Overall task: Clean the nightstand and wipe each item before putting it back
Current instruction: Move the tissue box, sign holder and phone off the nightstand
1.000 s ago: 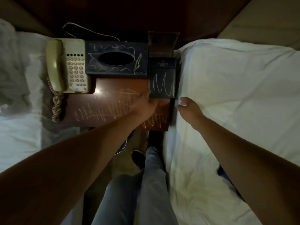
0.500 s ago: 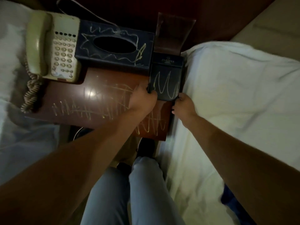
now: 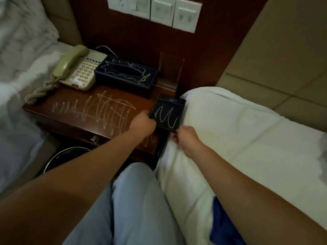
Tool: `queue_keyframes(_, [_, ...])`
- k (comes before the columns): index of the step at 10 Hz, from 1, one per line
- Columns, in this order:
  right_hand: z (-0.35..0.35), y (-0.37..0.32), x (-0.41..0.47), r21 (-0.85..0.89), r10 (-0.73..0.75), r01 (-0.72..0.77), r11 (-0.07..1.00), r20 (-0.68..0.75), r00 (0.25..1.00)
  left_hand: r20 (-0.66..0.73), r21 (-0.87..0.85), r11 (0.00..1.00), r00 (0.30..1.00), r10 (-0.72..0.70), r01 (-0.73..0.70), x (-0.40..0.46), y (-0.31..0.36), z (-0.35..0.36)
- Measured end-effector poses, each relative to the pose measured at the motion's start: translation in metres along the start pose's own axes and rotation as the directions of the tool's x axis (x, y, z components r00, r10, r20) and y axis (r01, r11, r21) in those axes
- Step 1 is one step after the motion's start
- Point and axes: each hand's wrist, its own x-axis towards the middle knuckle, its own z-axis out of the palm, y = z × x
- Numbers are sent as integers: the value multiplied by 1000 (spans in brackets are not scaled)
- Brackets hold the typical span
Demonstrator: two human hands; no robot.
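A dark wooden nightstand (image 3: pixel 58 114) with pale scribbles on its top stands between two beds. At its right edge is a small dark box (image 3: pixel 167 114) marked with a pale zigzag. My left hand (image 3: pixel 143 123) grips the box's near left corner and my right hand (image 3: pixel 185 137) grips its near right corner. At the back stand a cream telephone (image 3: pixel 79 69) and a dark tissue box (image 3: pixel 126 75) with scribbles. A clear acrylic stand (image 3: pixel 169 71) is behind the small box.
White bedding (image 3: pixel 238 131) lies right of the nightstand and more white bedding (image 3: pixel 19 82) lies left. A round bin (image 3: pixel 65 158) sits below the nightstand. Wall switches (image 3: pixel 155 11) are above. A blue cloth (image 3: pixel 224 225) lies on the right bed near my arm.
My right hand has come from the bed edge onto the small dark box. The box now sits further toward me, away from the acrylic stand. The head view has tilted up.
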Motion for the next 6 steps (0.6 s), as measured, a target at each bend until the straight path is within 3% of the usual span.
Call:
queue_keyframes(3, [-134,35,-130,-28,-10,11,1000,39,999,54,58,997,997,-56,53,-129,66,56])
queue_keyframes(6, [-199,54,-146,-62,38,-37,997,10,999,183,-116,978,972,-150,173,-157,84,121])
